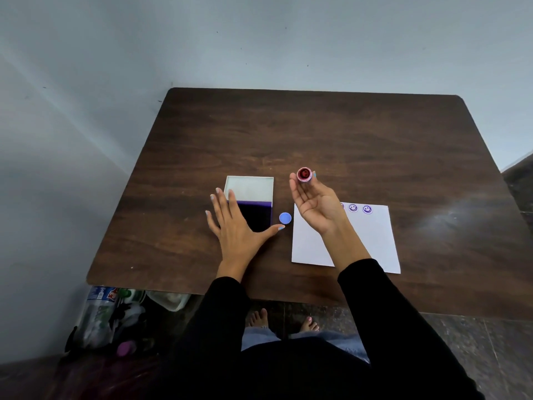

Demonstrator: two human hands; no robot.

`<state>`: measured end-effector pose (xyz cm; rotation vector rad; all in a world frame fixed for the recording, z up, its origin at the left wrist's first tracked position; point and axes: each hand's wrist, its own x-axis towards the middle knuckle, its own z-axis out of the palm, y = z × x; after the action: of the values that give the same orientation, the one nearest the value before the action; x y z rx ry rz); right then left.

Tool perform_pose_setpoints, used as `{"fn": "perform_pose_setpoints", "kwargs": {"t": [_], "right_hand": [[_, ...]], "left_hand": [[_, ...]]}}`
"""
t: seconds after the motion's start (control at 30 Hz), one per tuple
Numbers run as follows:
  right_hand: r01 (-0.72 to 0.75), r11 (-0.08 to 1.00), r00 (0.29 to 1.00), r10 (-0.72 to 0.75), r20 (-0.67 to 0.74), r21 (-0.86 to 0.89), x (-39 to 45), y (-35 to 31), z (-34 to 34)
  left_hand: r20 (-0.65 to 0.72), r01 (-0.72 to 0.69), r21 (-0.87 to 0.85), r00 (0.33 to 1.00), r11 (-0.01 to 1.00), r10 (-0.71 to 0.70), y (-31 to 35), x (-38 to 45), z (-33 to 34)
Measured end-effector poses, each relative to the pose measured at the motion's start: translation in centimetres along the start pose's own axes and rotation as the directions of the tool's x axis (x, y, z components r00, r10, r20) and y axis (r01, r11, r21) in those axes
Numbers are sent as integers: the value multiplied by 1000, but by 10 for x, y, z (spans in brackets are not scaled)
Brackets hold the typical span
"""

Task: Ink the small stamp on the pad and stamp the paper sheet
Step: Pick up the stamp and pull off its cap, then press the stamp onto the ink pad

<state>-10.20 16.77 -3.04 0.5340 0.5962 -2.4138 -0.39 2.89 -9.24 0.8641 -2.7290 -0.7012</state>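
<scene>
R fingertips (294,180) are pinching the stamp (304,174), face turned up w/ a dark smiley showing, right hand (315,204) hovering palm-up over the paper (372,241), near three purple smileys (360,209) at its top edge. L fingers (220,202) are lying spread, left hand (236,226) resting flat on the open pad (258,212), thumb reaching toward a blue cap (285,217) lying btwn pad and paper on the table (317,134).

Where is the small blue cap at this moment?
In the head view, the blue cap lies on the table, between the ink pad and the paper sheet, just beyond the left hand's thumb.
</scene>
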Motion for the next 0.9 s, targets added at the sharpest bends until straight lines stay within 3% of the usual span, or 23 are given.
{"fn": "perform_pose_setpoints", "kwargs": {"t": [0.27,0.43,0.5,0.57,0.67,0.77,0.9], "right_hand": [[-53,997,996,50,-67,-47,2,26,1],[-67,980,993,47,-106,-190,8,39,1],[-26,937,994,-14,-111,-348,11,47,0],[75,778,981,-171,-96,-623,13,58,-2],[220,275,911,-402,96,-936,11,76,-6],[305,-8,884,-369,287,-952,7,90,-9],[338,-322,862,-271,429,-884,5,103,-14]], "left_hand": [[109,89,39,990,995,-92,-30,-12,-5],[109,52,88,992,995,-62,-33,-15,-3],[91,54,83,994,995,-62,-33,-17,-3],[71,55,73,996,996,-60,-33,-19,-2],[63,51,69,996,996,-55,-33,-19,-1],[76,48,70,996,996,-54,-35,-17,-1],[76,37,94,996,995,-44,-35,-15,1]]}}
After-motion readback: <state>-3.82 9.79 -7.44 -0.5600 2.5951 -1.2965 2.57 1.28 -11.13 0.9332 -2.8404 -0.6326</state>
